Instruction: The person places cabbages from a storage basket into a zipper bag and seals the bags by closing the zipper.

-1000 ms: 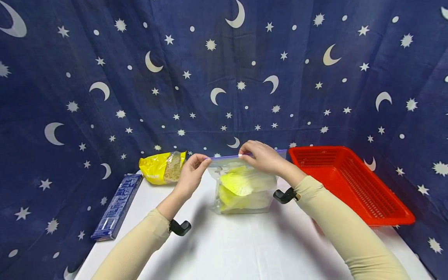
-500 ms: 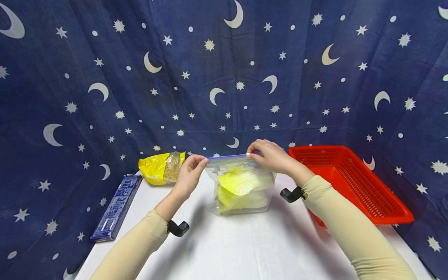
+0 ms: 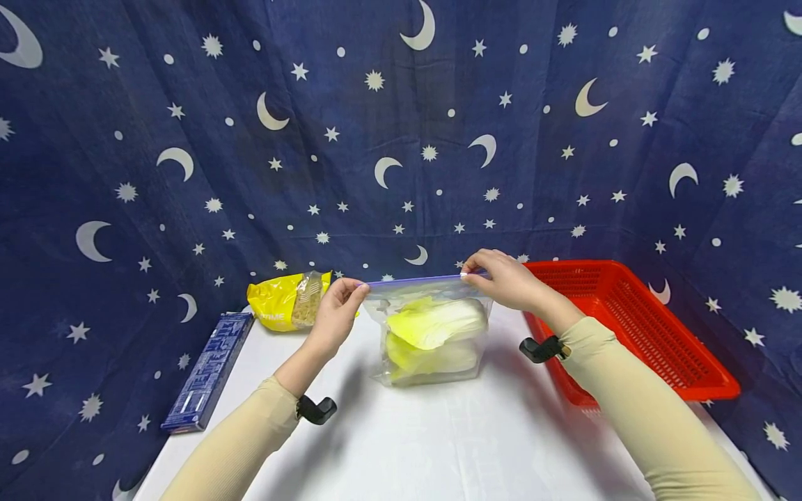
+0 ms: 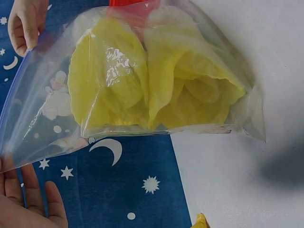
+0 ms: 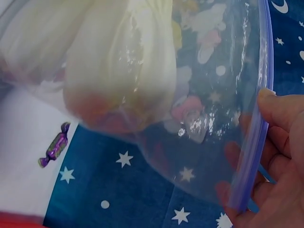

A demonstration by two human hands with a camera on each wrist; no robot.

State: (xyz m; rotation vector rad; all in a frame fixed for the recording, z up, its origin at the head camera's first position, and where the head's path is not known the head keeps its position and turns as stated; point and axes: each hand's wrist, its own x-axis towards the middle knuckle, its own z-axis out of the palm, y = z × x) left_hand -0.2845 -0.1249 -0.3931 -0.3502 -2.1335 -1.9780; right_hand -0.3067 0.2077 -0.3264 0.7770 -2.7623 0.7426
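Observation:
A clear slider zip bag (image 3: 432, 376) stands on the white table with yellow-green napa cabbage leaves (image 3: 432, 323) inside. A purple zipper strip (image 3: 413, 281) runs along its top. My left hand (image 3: 338, 313) pinches the strip's left end between thumb and finger. Toward the right end, my right hand (image 3: 504, 278) pinches a small white slider (image 3: 464, 275) on the strip. The right wrist view brings the pale leaf stems (image 5: 121, 61) close, with the right thumb at the purple strip (image 5: 266, 57). In the left wrist view the leafy ends (image 4: 109, 76) show through the plastic.
A yellow pasta packet (image 3: 276, 300) lies at the back left, with a long blue box (image 3: 209, 372) along the left edge. A red basket (image 3: 626, 334) stands on the right. One purple-wrapped candy (image 5: 54, 145) lies beyond the bag. Starry cloth hangs behind.
My right hand has slid rightward along the zipper strip with the white slider, from about mid-bag toward the right end. My left hand keeps its pinch, shifting slightly left.

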